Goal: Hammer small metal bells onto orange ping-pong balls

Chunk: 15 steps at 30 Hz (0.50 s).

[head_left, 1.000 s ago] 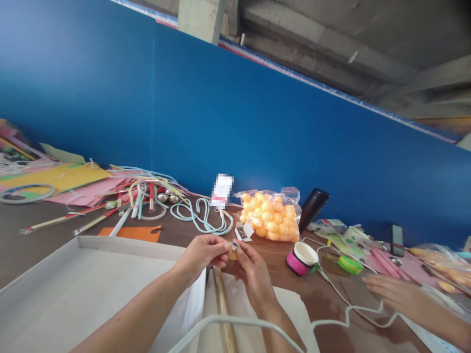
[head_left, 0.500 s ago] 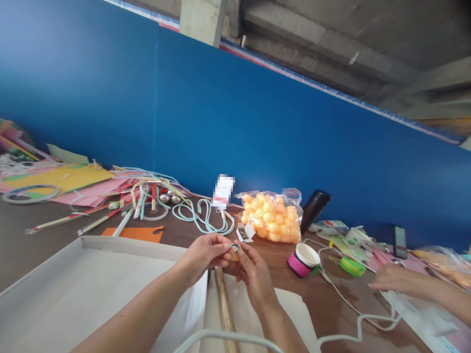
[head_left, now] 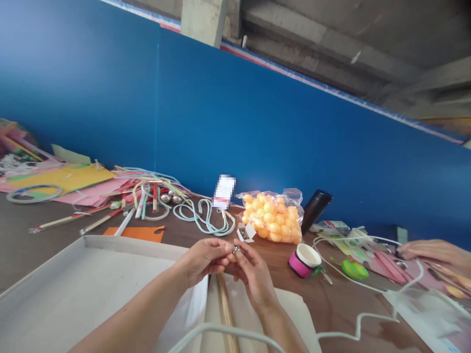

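My left hand (head_left: 208, 260) and my right hand (head_left: 253, 274) meet above the front middle of the table, with fingertips pinched together. Between them is a small shiny metal piece (head_left: 235, 248), silvery with some gold; the fingers cover most of it, so its exact kind is unclear. Just beyond the fingers stands a small open white box (head_left: 246, 232) with tiny metal bits inside. Beneath my hands, a tan rod (head_left: 227, 309) lies lengthwise over pale sheets (head_left: 290, 306). A pale cord (head_left: 221, 327) arcs across the foreground, in front of my forearms.
A shallow white tray (head_left: 91, 294) lies left. Behind are a bag of orange balls (head_left: 272, 218), a coiled pale blue cord (head_left: 206, 220) and a black cylinder (head_left: 316, 211). A pink-and-white roll (head_left: 303, 260) stands right. Another person's hand (head_left: 434, 252) is far right, near a white cord.
My hands stay nearly in place, still pinching the metal piece. The other person's hand has moved up and to the right, and the white cord there has shifted upward.
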Tool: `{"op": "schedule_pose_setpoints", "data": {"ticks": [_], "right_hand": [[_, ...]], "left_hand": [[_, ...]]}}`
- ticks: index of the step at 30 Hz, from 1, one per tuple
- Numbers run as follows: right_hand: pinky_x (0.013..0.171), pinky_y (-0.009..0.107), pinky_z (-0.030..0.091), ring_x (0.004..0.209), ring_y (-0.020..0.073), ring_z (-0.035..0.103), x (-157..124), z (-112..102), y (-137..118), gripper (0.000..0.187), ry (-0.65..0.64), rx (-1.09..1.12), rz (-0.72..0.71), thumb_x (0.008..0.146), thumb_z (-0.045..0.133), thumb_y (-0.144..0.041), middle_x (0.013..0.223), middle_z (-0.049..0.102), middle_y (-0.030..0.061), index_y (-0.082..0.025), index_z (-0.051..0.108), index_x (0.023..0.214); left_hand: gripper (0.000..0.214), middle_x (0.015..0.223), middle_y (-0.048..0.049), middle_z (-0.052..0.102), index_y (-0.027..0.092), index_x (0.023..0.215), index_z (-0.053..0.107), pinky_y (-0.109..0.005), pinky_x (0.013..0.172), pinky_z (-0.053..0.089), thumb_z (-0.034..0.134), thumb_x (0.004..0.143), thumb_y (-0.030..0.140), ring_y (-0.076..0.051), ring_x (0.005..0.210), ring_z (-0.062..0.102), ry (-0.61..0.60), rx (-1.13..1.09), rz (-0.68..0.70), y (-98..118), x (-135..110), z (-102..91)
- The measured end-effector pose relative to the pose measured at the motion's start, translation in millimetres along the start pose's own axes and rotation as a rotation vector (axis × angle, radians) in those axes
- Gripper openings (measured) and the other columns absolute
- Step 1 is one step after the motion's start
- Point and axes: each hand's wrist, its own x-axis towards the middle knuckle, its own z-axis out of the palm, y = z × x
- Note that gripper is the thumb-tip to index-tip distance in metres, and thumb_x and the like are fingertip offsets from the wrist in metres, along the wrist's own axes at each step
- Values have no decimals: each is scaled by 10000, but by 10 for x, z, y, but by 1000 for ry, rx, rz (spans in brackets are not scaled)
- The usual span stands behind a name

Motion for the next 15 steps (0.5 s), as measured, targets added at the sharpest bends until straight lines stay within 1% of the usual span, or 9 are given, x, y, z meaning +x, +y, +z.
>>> {"op": "schedule_pose_setpoints", "data": {"ticks": [6,11,15], "right_hand": [[487,219,414,655,153,586,-13,9,-17,354,-10,7,-13,815,620,-319,838,661,55,-195,573,1144],[498,229,419,655,153,588,-15,7,-28,360,-14,0,-9,813,619,-336,894,661,63,-204,575,1145],[497,226,421,680,156,593,-13,-7,-24,358,-7,-12,-17,820,611,-334,949,656,71,-210,567,1153]], "left_hand": [[230,684,-4,630,142,783,621,-97,471,452,712,668,318,-20,485,530,0,-28,-5,14,-9,2],[218,668,3,622,144,737,588,-92,461,430,727,650,288,-20,489,527,17,-27,16,47,-32,34],[211,681,-5,616,130,734,587,-100,485,427,714,666,285,-21,512,525,1,9,53,45,-26,39]]}}
